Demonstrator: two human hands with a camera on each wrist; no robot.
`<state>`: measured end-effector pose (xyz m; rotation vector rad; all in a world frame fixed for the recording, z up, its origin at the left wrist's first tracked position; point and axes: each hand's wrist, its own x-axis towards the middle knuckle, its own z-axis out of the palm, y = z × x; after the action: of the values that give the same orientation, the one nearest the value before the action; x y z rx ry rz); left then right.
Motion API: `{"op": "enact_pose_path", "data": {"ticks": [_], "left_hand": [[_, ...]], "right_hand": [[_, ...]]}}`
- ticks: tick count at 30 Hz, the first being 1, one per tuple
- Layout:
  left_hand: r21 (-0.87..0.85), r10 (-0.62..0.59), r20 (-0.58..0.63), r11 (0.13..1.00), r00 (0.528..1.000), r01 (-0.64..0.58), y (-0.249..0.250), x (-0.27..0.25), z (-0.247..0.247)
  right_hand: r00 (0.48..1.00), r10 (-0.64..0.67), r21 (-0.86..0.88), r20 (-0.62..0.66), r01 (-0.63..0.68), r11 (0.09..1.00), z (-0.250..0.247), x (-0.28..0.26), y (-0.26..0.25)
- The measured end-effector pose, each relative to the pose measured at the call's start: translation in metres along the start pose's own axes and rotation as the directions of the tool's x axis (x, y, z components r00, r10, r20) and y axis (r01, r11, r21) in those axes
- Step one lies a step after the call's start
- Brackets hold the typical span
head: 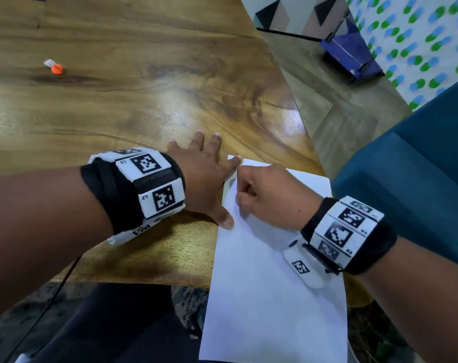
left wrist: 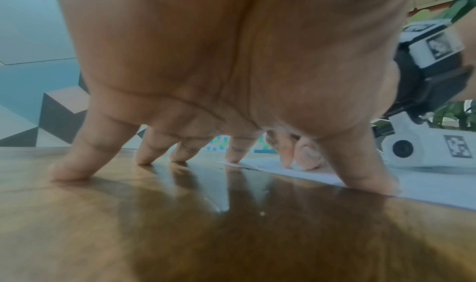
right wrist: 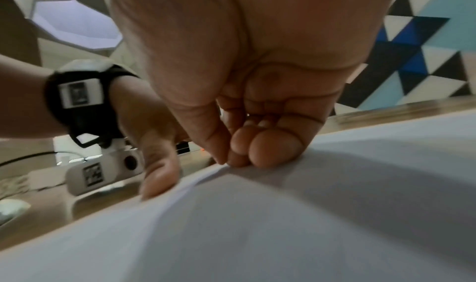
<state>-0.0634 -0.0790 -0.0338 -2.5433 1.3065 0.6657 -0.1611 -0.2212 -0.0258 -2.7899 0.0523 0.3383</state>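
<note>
- White paper is pinched at its far left edge by the curled fingers of the right hand.
- Left hand is spread wide, with thumb and forefinger on the sheet's left edge and the other fingertips on the wooden desk.
- The sheet lies near right, overhanging the desk's near edge.
- Orange-capped item lies far left.
</note>
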Motion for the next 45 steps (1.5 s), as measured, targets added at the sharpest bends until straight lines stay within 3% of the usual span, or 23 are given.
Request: {"op": "enact_pose_path", "data": {"ticks": [5,8,10,15,17,22,26,30,34,41,45], "left_hand": [[0.035,0.011,-0.027,0.999,1.0,-0.01,-0.001,-0.002,-0.001],[0.095,0.079,-0.12,0.993,0.99,-0.068,0.0,-0.003,-0.002],[0.13,0.13,-0.166,0.985,0.978,-0.109,0.001,-0.003,-0.004],[0.143,0.186,-0.174,0.976,0.967,-0.162,0.0,-0.002,-0.006],[0.131,0.189,-0.163,0.977,0.968,-0.168,0.0,-0.002,-0.006],[0.16,0.203,-0.105,0.97,0.974,-0.185,0.001,-0.005,-0.008],[0.206,0.221,-0.121,0.959,0.968,-0.193,0.005,-0.008,-0.011],[0.084,0.249,-0.095,0.967,0.964,-0.241,0.006,-0.009,-0.009],[0.005,0.233,-0.11,0.972,0.966,-0.234,0.004,-0.011,-0.003],[0.037,0.219,-0.13,0.976,0.967,-0.216,0.012,-0.011,-0.004],[0.009,0.212,-0.123,0.977,0.969,-0.213,0.013,-0.015,-0.003]], "right_hand": [[0.973,0.199,-0.028,-0.115,-0.204,0.979,-0.024,0.021,0.036],[0.963,0.222,-0.068,-0.153,-0.234,0.97,-0.03,0.023,0.047],[0.972,0.192,-0.084,-0.132,-0.204,0.975,-0.027,0.018,0.039],[0.999,-0.011,-0.069,0.04,0.014,0.998,-0.003,-0.003,0.002],[0.999,-0.009,-0.078,0.049,0.012,0.997,-0.006,-0.001,0.005],[0.991,0.133,-0.053,-0.016,-0.133,0.99,-0.03,0.014,0.038],[0.992,0.125,-0.055,-0.007,-0.126,0.991,-0.029,0.015,0.039],[1.0,0.012,-0.172,0.003,-0.011,0.985,-0.017,0.0,0.024],[0.991,-0.109,-0.175,0.079,0.121,0.977,0.002,-0.015,0.004],[0.985,0.164,-0.087,-0.053,-0.168,0.982,-0.025,0.008,0.052],[0.987,0.143,-0.113,-0.076,-0.151,0.982,-0.022,0.005,0.045]]}}
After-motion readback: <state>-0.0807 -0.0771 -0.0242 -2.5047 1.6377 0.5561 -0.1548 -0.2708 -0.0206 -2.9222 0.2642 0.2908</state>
